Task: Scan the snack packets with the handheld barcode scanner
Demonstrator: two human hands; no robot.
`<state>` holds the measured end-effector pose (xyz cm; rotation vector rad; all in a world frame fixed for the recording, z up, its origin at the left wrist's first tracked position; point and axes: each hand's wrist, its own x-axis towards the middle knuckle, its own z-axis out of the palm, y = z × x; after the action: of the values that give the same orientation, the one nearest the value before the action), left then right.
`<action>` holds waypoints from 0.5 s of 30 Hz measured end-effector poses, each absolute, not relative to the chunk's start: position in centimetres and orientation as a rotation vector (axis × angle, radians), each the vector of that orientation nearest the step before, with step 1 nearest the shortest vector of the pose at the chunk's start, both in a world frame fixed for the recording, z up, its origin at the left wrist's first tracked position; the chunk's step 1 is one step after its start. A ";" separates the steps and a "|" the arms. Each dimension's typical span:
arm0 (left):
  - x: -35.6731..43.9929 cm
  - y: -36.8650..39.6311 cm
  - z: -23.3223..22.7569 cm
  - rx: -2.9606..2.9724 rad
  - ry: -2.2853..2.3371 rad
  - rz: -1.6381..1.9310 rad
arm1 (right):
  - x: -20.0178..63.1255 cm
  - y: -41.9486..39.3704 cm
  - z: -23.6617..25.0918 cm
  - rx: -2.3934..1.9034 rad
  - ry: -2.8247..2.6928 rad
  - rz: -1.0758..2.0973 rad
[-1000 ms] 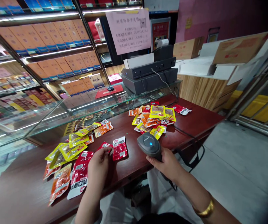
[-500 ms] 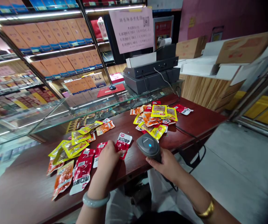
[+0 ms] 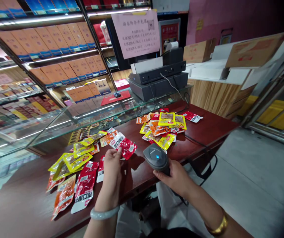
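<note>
Black register [image 3: 158, 81] on glass counter [image 3: 87, 115]; pink sign [image 3: 135, 33], probably prices, above

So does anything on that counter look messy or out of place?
Yes, mildly. The snack packets lie loose in two untidy heaps on the table, one on the left, one further back, overlapping at all angles. None looks torn or spilled. The left hand holds one red packet, the right hand a scanner.

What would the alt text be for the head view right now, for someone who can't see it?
The left hand holds a red snack packet up above a dark red table, while the right hand points a grey barcode scanner toward it. More red, yellow and orange packets lie scattered on the table, beside a glass display counter.
</note>
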<state>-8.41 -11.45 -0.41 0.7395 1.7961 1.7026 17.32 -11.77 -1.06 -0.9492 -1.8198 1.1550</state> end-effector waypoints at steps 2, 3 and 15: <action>-7.4 -11.1 -0.2 0.642 1.681 1.850 | 17.0 -11.9 -0.9 -0.938 -1.820 1.156; -6.9 -10.9 -0.1 0.621 1.648 1.890 | 16.9 -12.0 -0.7 -0.932 -1.820 1.157; -4.4 -10.6 0.6 0.532 1.572 1.977 | 16.1 -11.8 0.1 -0.844 -1.878 1.095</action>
<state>-4.44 -10.63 0.64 0.5321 1.5723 1.9769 16.09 -11.80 0.12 -0.8443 -1.8776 1.0954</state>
